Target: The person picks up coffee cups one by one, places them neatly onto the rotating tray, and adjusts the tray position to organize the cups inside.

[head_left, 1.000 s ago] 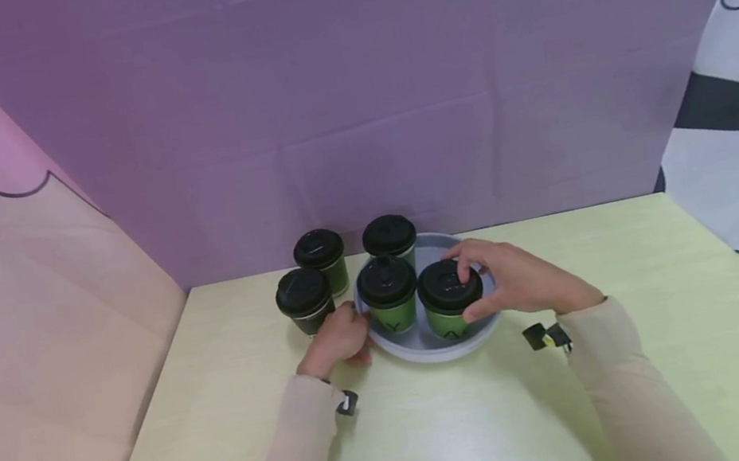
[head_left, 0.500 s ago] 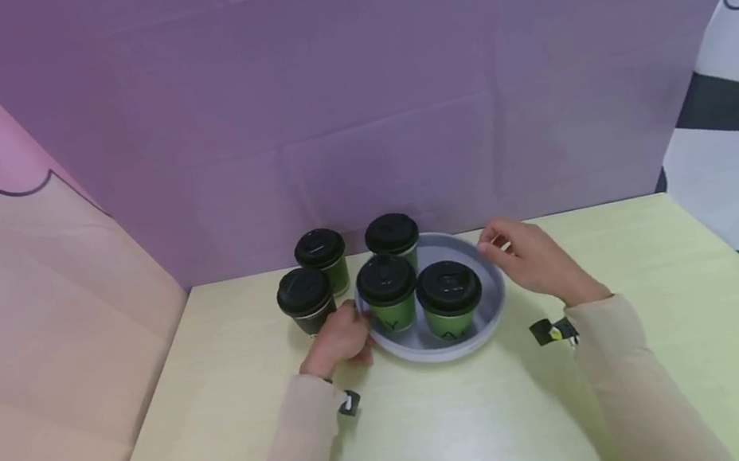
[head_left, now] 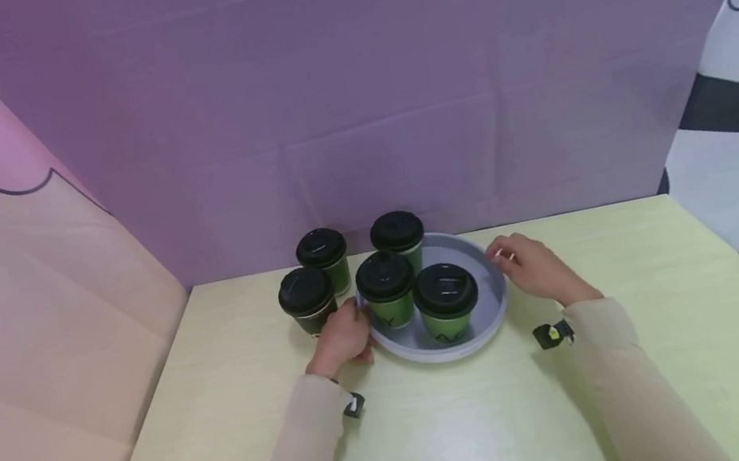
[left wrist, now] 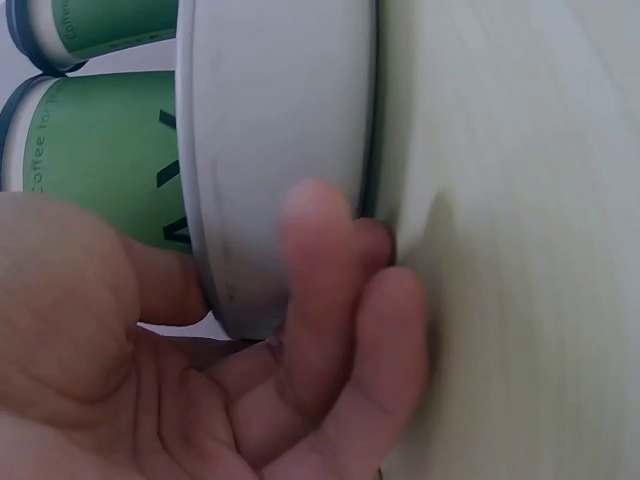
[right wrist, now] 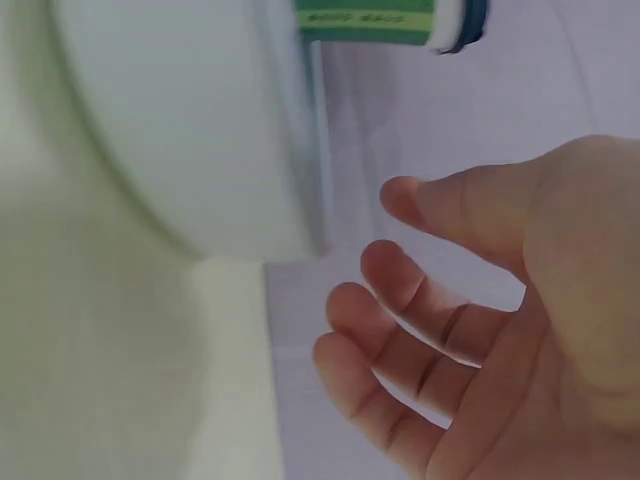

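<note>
Pale yellow-green tabletop (head_left: 444, 428), two sleeved forearms reaching forward. Left hand (head_left: 343, 338) grips the near-left rim of the round grey plastic tray (head_left: 491, 308): the left wrist view shows the thumb on the inside of the rim and the fingers (left wrist: 330, 290) curled under its edge against the tabletop. Right hand (head_left: 535, 269) sits at the tray's right rim; the right wrist view shows its fingers (right wrist: 400, 300) loosely spread with a visible gap to the rim, so this grip is open and holds nothing. The tray sits flat mid-tabletop carrying three green paper cups with black lids: nearest cup (head_left: 448, 310), middle cup (head_left: 388, 298), rear cup (head_left: 398, 239). Two more lidded cups (head_left: 308, 298) (head_left: 323, 258) stand off the tray, just left of it. Purple fabric backdrop (head_left: 350, 105) behind. Risk, as judged: with only one side held, lifting would tilt the tray and slide or topple the closely packed cups; the left knuckles are also near the off-tray cup and could knock it.
</note>
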Demonstrator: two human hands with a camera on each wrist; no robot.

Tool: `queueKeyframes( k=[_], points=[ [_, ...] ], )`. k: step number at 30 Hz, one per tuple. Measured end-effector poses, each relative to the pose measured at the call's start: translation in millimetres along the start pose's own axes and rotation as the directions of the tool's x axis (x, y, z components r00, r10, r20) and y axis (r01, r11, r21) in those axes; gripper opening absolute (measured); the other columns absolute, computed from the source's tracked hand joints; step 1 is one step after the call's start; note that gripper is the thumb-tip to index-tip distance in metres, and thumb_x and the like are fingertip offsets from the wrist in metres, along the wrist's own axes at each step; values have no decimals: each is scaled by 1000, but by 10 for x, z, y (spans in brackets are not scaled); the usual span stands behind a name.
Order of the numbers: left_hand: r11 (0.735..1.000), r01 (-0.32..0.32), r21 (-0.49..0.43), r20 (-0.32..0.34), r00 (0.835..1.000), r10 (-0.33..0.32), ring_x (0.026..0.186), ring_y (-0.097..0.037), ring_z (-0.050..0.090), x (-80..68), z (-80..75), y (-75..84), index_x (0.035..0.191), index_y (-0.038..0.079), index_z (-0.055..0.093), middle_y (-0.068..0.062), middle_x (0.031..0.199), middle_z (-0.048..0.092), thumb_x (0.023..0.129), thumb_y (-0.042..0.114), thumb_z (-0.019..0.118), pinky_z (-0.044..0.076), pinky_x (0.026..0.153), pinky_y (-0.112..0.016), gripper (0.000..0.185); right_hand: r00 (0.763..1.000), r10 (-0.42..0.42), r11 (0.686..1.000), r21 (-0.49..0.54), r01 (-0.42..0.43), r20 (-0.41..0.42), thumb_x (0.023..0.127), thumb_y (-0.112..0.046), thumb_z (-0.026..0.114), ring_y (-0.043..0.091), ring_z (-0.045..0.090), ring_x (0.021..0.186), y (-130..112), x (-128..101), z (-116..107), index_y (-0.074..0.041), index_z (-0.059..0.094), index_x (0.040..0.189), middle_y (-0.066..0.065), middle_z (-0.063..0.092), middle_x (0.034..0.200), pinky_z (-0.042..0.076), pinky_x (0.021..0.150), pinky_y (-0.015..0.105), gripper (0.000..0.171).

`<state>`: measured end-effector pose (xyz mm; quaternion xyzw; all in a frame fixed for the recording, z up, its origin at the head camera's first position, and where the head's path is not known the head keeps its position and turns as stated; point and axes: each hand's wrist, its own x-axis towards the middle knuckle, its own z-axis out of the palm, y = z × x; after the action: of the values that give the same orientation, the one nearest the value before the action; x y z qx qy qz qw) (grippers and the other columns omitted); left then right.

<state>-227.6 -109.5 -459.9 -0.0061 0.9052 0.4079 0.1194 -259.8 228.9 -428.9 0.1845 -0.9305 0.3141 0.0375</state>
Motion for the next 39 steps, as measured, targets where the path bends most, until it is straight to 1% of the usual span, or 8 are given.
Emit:
queueKeyframes(
  k=[5,13,21,25,30,35,37,39],
  points=[
    [1000,-5,0,-30,1000,5,49,-18,66,33,28,-24,138,7,53,-8,76,67,112,29,35,55,50,-32,39,1000,15,1000,7,-15,15,104,-7,53,26,64,85,173,32,101,0,65,123,21,67,107,51,71,36,23],
    [1000,-17,-3,-54,998,17,47,-17,65,45,31,-37,135,8,55,-7,74,67,112,28,33,54,48,-30,38,999,49,998,51,-48,-19,104,-10,55,18,59,74,303,45,182,-3,65,119,18,70,99,48,65,33,18],
    [997,-39,64,-19,999,40,47,-16,62,-24,-26,9,129,4,56,-7,69,67,112,30,32,53,57,-30,39,992,123,982,143,-124,16,104,-12,57,19,61,77,320,27,216,-6,60,122,19,66,101,51,65,31,19],
    [986,-47,161,4,999,47,49,-18,64,-114,-138,67,133,-1,56,-8,69,64,110,28,35,53,62,-31,43,984,169,962,208,-176,51,105,-14,55,19,61,77,315,14,211,-3,55,123,18,63,101,52,65,29,21],
    [977,-44,208,78,997,28,53,-21,65,-257,-350,169,123,0,64,-11,80,66,109,27,41,56,56,-33,39,970,210,920,313,-237,118,107,-15,50,17,60,74,375,15,237,4,47,119,14,60,95,53,64,27,23],
    [985,-121,125,163,982,100,58,-21,66,-391,-583,261,121,1,69,-12,88,72,108,24,46,56,59,-33,35,959,215,870,410,-273,183,108,-16,47,14,59,73,440,8,259,7,45,120,9,60,90,55,66,27,25],
    [984,-166,69,138,978,155,58,-21,67,-434,-671,282,118,1,71,-12,88,73,108,20,47,55,59,-31,32,955,215,850,443,-285,202,108,-15,47,12,58,73,442,0,258,6,45,120,6,58,88,55,66,26,25],
    [977,-213,27,76,975,211,60,-22,68,-460,-746,294,114,2,72,-12,88,73,108,17,48,54,58,-30,30,951,218,831,469,-299,219,107,-15,47,12,57,73,448,-3,259,6,45,119,4,57,86,54,68,25,24]
  ],
)
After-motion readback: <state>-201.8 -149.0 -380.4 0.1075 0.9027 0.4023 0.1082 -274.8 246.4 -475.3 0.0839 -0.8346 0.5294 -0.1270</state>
